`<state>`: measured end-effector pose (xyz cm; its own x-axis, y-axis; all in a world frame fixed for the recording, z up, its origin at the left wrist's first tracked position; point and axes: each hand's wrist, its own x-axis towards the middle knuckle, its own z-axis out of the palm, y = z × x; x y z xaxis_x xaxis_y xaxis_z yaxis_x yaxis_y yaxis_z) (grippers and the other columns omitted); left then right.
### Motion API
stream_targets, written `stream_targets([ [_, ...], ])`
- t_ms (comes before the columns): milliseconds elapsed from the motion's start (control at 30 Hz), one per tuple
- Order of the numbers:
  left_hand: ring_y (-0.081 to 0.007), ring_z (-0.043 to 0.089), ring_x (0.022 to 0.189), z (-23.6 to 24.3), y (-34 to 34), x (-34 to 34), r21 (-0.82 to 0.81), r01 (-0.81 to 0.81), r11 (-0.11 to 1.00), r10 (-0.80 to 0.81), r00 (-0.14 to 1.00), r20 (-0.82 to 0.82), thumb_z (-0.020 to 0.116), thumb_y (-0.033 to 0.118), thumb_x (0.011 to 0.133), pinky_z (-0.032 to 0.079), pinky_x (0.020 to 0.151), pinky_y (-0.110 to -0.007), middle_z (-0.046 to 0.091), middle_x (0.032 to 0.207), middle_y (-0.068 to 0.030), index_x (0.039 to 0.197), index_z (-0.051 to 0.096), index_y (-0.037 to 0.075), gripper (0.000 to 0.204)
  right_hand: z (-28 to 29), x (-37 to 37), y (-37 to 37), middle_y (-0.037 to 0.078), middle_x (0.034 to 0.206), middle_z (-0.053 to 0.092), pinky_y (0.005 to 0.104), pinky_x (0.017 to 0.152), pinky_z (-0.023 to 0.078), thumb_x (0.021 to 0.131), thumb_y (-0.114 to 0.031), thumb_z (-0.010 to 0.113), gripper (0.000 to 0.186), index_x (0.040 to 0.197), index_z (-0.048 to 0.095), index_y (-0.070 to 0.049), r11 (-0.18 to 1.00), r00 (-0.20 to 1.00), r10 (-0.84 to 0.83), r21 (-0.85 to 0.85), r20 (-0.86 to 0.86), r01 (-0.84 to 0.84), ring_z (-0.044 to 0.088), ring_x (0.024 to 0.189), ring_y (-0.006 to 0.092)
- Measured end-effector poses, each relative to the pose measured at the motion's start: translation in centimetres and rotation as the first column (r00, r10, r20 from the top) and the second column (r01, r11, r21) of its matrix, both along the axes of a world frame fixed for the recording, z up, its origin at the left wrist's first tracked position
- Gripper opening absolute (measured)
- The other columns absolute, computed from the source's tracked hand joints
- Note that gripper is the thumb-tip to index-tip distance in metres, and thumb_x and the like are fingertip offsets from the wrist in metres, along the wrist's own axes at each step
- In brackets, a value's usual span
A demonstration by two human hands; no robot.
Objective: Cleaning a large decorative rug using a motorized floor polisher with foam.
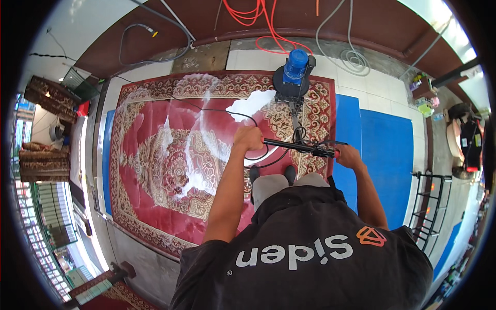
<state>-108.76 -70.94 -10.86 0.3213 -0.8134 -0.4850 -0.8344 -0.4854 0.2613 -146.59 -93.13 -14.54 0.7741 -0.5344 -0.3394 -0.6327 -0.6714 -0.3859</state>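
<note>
Dark shirt fabric (315, 217) across the person's back fills the lower centre of the frame. From the left, a patterned red rug (121, 201) spreads to the centre, streaked with white foam (252, 105). At mid-frame the left hand (248, 138) is curled closed around the left end of a black handlebar (281, 144). Its machine, a blue-topped floor scrubber (291, 85), stands on the rug at upper centre. Farther right, the right hand (349, 156) is wrapped around the bar's other end, beside blue matting (386, 150).
</note>
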Motion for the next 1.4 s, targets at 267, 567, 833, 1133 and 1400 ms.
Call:
stream_targets([
  [267,-0.0382,0.075,0.092,1.1,11.2,3.1,0.038,-0.166,0.985,0.162,0.983,0.089,0.068,0.024,0.071,0.059,0.084,-0.049,0.078,0.091,-0.0172,0.084,0.081,0.015,0.021,1.4,7.5,3.9,0.015,0.105,0.077,0.0538,0.084,0.058,0.074,-0.020,0.076,0.043,0.117,0.073,-0.015,0.976,0.976,0.216,-0.009,-0.028,-0.216,0.071,0.100,0.0418],
  [567,-0.0389,0.075,0.091,3.0,22.0,4.9,0.086,-0.278,0.957,0.271,0.959,0.081,0.068,0.027,0.072,0.060,0.084,-0.049,0.078,0.090,-0.0176,0.084,0.081,0.015,0.021,5.0,13.5,10.9,0.018,0.100,0.076,0.0545,0.084,0.058,0.076,-0.018,0.072,0.032,0.107,0.070,-0.009,0.948,0.947,0.314,0.076,-0.070,-0.309,0.072,0.100,0.0418],
  [833,-0.0395,0.074,0.084,6.1,28.1,3.9,0.103,-0.299,0.949,0.291,0.953,0.087,0.069,0.027,0.071,0.059,0.080,-0.050,0.075,0.083,-0.0181,0.080,0.080,0.014,0.020,7.5,15.0,14.4,0.019,0.091,0.075,0.0536,0.080,0.057,0.081,-0.021,0.069,0.019,0.096,0.073,-0.010,0.921,0.922,0.383,0.100,-0.063,-0.376,0.073,0.090,0.0422],
  [1133,-0.0396,0.075,0.084,11.1,29.7,-3.5,0.182,-0.336,0.924,0.335,0.941,0.041,0.075,0.029,0.071,0.060,0.081,-0.050,0.076,0.083,-0.0181,0.082,0.082,0.016,0.019,11.6,9.1,15.7,0.020,0.094,0.075,0.0547,0.079,0.056,0.084,-0.025,0.068,0.020,0.098,0.071,-0.010,0.905,0.900,0.409,0.196,-0.150,-0.378,0.072,0.094,0.0425],
  [1400,-0.0374,0.074,0.084,11.1,26.1,-11.6,0.245,-0.295,0.924,0.303,0.953,0.003,0.078,0.029,0.061,0.061,0.077,-0.050,0.076,0.083,-0.0110,0.076,0.077,0.015,0.020,11.8,-1.8,14.7,0.018,0.096,0.074,0.0547,0.078,0.057,0.082,-0.021,0.071,0.022,0.099,0.069,-0.006,0.926,0.922,0.348,0.211,-0.168,-0.311,0.072,0.092,0.0426],
])
